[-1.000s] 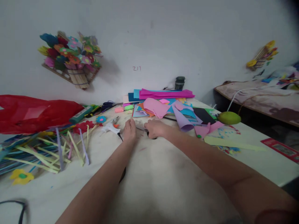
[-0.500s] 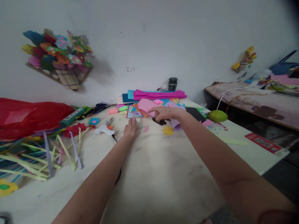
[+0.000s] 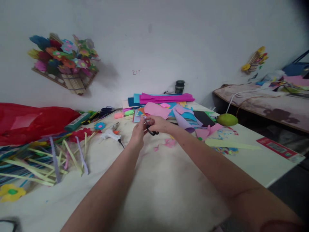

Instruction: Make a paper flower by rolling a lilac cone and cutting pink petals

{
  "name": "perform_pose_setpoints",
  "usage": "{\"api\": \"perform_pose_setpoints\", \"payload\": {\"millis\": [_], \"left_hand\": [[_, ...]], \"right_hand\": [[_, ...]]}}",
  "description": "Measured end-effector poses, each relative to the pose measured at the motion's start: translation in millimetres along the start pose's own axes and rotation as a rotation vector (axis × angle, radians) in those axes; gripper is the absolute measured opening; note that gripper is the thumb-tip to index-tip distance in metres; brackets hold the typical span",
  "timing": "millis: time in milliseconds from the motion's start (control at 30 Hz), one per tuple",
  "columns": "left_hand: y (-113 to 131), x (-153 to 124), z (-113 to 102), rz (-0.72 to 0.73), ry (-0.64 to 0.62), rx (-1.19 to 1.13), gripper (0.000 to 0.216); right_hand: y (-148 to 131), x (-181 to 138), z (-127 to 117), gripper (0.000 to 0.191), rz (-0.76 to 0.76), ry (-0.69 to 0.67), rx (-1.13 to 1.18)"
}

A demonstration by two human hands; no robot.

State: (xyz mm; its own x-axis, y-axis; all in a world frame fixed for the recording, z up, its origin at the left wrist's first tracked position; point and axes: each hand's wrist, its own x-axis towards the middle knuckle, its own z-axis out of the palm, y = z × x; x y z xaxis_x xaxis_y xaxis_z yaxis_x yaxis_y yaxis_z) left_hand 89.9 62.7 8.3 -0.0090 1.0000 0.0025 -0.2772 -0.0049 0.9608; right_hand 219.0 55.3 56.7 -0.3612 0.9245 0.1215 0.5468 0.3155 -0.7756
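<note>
My right hand [image 3: 159,124] is closed around a pair of scissors [image 3: 153,132] whose black handle loops hang below the fingers. Beside it, almost touching, my left hand [image 3: 138,129] has its fingers drawn together near the blades. Whatever sits between the left fingers is too small and hidden to make out. Small pink scraps [image 3: 169,142] lie on the table just below the right wrist. Past both hands lies a pink sheet [image 3: 156,110], with a curled lilac sheet [image 3: 182,119] to its right.
Left of my hands rests a white glue gun [image 3: 111,135] with its cord. Cut paper strips [image 3: 72,157] and a red bag [image 3: 36,122] fill the left side. Folded magenta sheets [image 3: 166,98] lie by the wall; a green mango-like fruit [image 3: 227,119] sits at right.
My left hand has lifted from the tabletop and closed its fingers. My right hand has brought the scissors left, up against it. More pink scraps now show below the right wrist.
</note>
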Motion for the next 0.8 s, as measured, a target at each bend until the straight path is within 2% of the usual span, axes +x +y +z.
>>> {"api": "perform_pose_setpoints", "payload": {"millis": [133,200,333,367,467,533,567,633,700,733,800], "left_hand": [[-1,-1,-8,-0.013,0.039,-0.126,0.048],[-1,-3,-11,-0.037,0.011,-0.154,0.043],[4,-4,-15,-0.091,-0.064,-0.094,0.027],[6,-3,-16,-0.083,-0.024,-0.085,0.022],[14,3,-20,0.022,0.201,-0.165,0.012],[18,8,-24,0.128,0.274,-0.248,0.01],[19,10,-26,0.16,0.285,-0.258,0.01],[17,11,-27,0.158,0.274,-0.265,0.011],[9,10,-26,0.098,0.246,-0.263,0.012],[4,9,-25,0.069,0.235,-0.26,0.013],[-6,6,-24,0.046,0.196,-0.239,0.014]], "right_hand": [[0,3,31,0.065,-0.043,0.131,-0.035],[3,5,39,0.071,-0.038,0.199,-0.055],[14,12,49,0.068,-0.05,0.321,-0.055],[17,12,52,0.062,-0.054,0.353,-0.042],[21,4,66,0.037,-0.001,0.417,-0.087],[17,-10,80,0.035,0.075,0.332,-0.241],[14,-19,88,0.04,0.068,0.215,-0.33],[7,-36,101,0.053,-0.059,-0.015,-0.474],[6,-49,107,0.059,-0.201,-0.204,-0.575],[8,-53,106,0.059,-0.244,-0.24,-0.619],[17,-56,93,0.059,-0.238,-0.235,-0.709]]}}
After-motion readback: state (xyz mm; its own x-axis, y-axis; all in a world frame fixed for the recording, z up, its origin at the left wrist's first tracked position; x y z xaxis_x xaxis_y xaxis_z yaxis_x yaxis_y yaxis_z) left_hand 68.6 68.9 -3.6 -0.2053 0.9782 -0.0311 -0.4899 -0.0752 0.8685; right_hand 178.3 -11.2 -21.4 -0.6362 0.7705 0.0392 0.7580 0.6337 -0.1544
